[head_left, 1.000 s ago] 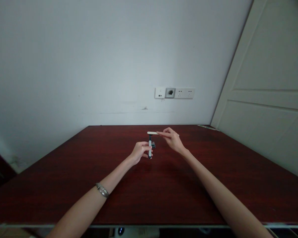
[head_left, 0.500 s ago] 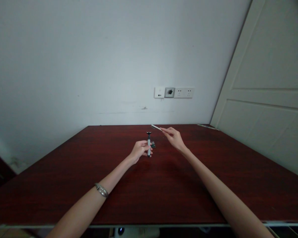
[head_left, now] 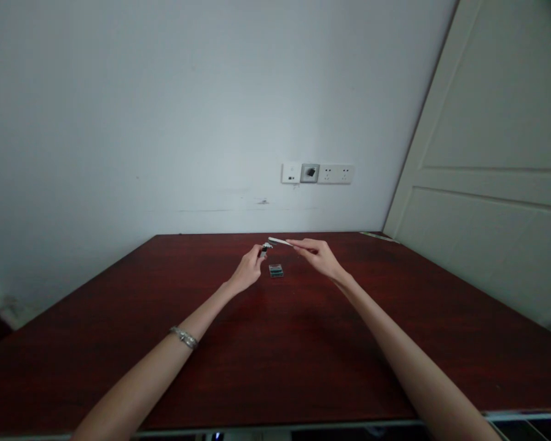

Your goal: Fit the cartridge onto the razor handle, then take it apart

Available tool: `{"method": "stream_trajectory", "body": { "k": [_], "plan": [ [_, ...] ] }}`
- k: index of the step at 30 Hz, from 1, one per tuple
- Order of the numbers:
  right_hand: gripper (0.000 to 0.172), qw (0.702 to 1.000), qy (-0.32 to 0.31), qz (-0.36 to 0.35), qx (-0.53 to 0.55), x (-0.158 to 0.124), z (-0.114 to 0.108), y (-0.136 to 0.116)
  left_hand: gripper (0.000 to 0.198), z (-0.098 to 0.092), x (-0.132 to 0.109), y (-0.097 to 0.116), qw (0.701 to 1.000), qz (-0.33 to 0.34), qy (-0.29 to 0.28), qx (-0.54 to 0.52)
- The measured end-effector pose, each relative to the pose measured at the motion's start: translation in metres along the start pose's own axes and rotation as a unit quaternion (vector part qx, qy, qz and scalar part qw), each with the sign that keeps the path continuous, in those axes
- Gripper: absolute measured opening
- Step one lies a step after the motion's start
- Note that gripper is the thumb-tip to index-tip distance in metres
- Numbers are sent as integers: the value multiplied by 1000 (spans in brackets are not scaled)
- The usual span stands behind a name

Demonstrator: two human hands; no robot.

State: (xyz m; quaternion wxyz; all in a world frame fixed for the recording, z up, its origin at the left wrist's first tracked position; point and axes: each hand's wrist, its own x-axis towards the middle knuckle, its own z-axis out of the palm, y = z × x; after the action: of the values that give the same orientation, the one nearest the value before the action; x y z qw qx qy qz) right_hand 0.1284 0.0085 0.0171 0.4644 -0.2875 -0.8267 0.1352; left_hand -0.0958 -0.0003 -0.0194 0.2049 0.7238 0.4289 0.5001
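Note:
My left hand (head_left: 248, 268) is closed round a razor (head_left: 264, 252) whose handle is mostly hidden by the fingers; its head points up and away from me. In my right hand (head_left: 318, 256) a slim white toothbrush (head_left: 281, 242) is pinched by its handle, with the brush end pointing left. That brush end is just above and beside the razor's head; whether they touch I cannot tell. Below the two hands, a small clear case (head_left: 276, 271) with dark green contents lies flat on the table.
The dark red wooden table (head_left: 275, 355) reaches back to a pale wall (head_left: 211, 122). Wall sockets (head_left: 335, 174) sit above its far edge. A white panelled door (head_left: 496, 153) stands along the right side, and a thin strip (head_left: 379, 236) lies at the far right corner.
My left hand has turned, tipping the razor's head away from me and moving slightly left and up. The toothbrush has come left to the razor's head. The small case is now uncovered.

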Motion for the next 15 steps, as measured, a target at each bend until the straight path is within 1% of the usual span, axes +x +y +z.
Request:
{"method": "stream_trajectory", "body": {
  "k": [4, 7, 9, 11, 15],
  "plan": [
    [32, 1000, -7, -18, -10, -1, 2, 2, 12, 0, 2, 0, 1000, 12, -11, 7],
    [31, 997, -66, -28, -12, -1, -1, 1, 14, 1, -1, -2, 999, 31, -28, 19],
    [30, 995, -99, -31, -10, -1, -2, -1, 18, 1, -3, -4, 999, 31, -35, 20],
    [30, 996, -89, -28, -6, -1, -1, -2, 20, 1, -4, -6, 999, 29, -35, 22],
    [31, 999, -28, -25, 6, -1, 5, -2, 17, 1, -5, -10, 995, 61, -47, 58]
  ]
}}
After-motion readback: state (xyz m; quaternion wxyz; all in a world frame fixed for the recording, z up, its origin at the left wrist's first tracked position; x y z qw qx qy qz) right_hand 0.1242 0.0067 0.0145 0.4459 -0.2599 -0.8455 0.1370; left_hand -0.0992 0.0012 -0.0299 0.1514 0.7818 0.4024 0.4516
